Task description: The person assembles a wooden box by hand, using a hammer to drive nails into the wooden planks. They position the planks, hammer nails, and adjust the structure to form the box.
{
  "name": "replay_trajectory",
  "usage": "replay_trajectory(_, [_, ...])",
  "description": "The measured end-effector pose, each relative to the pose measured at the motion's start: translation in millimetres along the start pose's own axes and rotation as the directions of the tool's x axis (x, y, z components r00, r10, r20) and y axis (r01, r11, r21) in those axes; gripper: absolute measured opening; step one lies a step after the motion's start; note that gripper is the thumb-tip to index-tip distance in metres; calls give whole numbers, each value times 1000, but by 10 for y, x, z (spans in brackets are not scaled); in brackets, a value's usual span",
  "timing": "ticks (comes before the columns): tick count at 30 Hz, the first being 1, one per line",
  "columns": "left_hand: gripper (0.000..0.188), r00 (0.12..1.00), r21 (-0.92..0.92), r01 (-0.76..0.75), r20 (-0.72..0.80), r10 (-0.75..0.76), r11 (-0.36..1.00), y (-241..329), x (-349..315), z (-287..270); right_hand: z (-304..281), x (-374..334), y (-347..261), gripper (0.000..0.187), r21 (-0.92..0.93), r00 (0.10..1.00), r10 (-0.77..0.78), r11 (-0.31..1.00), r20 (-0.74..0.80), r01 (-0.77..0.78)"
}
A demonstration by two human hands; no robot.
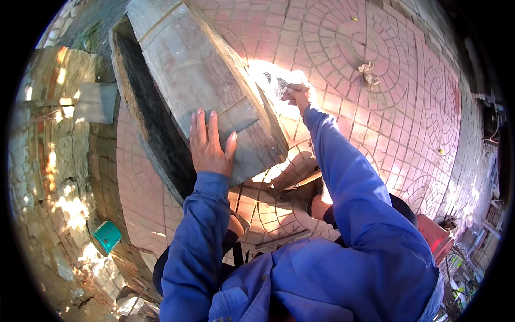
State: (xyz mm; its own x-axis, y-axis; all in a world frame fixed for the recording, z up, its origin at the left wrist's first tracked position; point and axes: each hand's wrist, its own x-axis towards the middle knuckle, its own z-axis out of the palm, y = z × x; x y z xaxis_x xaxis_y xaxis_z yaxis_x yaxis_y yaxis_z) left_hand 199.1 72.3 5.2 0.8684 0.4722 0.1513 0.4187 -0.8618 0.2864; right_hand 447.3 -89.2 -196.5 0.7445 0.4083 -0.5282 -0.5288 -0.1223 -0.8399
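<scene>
Currently, from my remote seat, I see 2 bare hands at work over a long wooden box [126,72], which sits left of centre and runs toward the top of the view. A weathered grey board [196,72] covers much of it, leaving a dark opening along its left side. My view has the left hand [211,150] palm down on the near part of that board, fingers and thumb spread. The right hand [296,96] is out beyond the board's right edge, above the pink paving [343,53], its fingers curled in; a pale, wispy thing [276,83] shows just beside the fingertips, but glare washes it out and I cannot tell whether they pinch it. Farther off, I make out a teal bucket [108,236] at lower left, a red container [433,236] at lower right, and dry leaves [369,78] on the paving.
</scene>
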Motion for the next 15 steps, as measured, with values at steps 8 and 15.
replay_trajectory(8, [55, 997, -9, -49, -54, 48, 999, -32, -49, 20, 45, -956, -685, 8, 326, 985, -33, 945, 167, -24])
replay_trajectory(15, [37, 978, -208, -173, -149, 143, 963, 9, -295, -75, 265, -2387, -1198, 6, 516, 858, -111, 834, 501, -193])
